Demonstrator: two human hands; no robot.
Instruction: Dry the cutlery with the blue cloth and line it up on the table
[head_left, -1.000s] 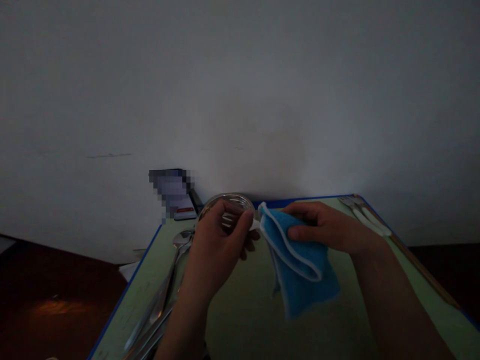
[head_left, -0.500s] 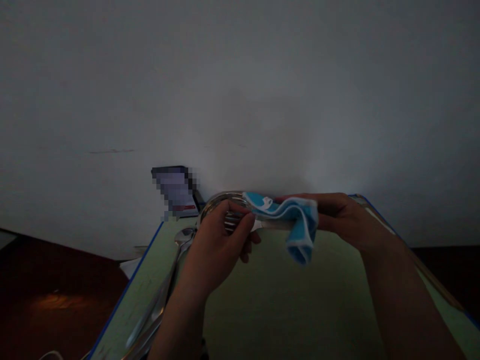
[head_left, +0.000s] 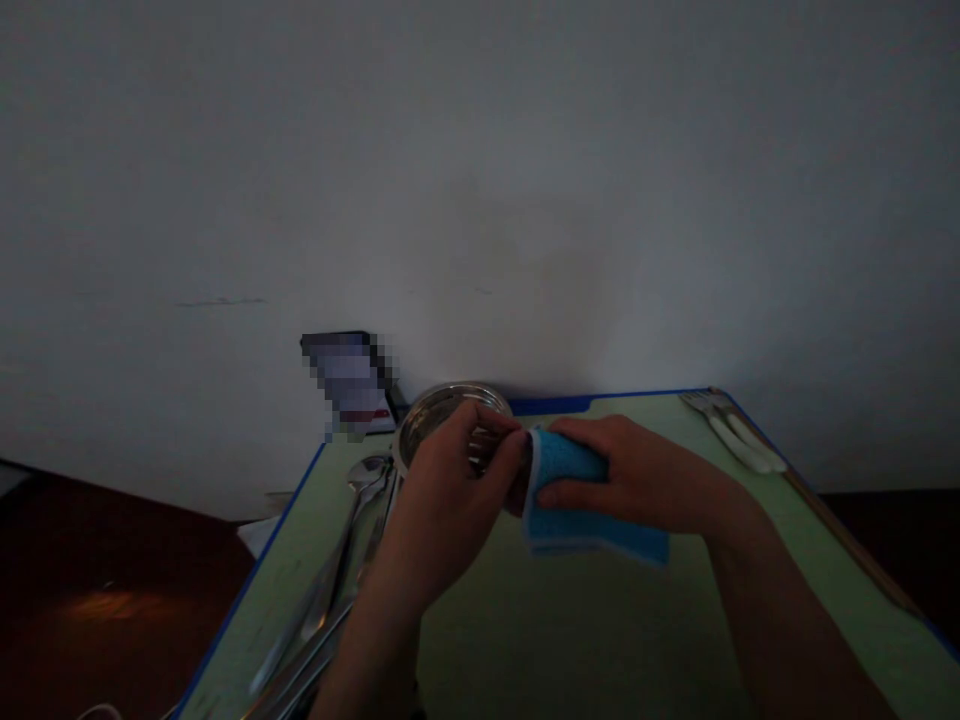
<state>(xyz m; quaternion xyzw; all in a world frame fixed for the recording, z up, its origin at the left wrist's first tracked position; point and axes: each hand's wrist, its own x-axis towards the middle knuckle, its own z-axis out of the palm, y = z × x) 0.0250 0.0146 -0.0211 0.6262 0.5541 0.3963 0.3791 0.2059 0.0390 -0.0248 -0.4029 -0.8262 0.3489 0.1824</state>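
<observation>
My left hand [head_left: 457,500] is closed in a pinch, in front of the round metal bowl [head_left: 420,420]. Between its fingertips is what looks like a fork [head_left: 480,462]; the fingers and a cloth hide most of it. My right hand [head_left: 630,470] is closed around the blue cloth [head_left: 581,530], which has a pale edge. The cloth is folded over the fork's handle, and its lower part hangs down over the table. The two hands almost meet, fingertips close together.
Several metal utensils, including a spoon [head_left: 367,472], lie along the left of the green table [head_left: 585,630]. Forks with white handles [head_left: 739,440] rest at the far right corner. A phone [head_left: 349,380] leans on the wall [head_left: 480,200] behind.
My right hand has moved left and nearer, bringing the cloth close to my left fingers. The cloth now wraps the handle that showed before. The forks at the right corner have come into view.
</observation>
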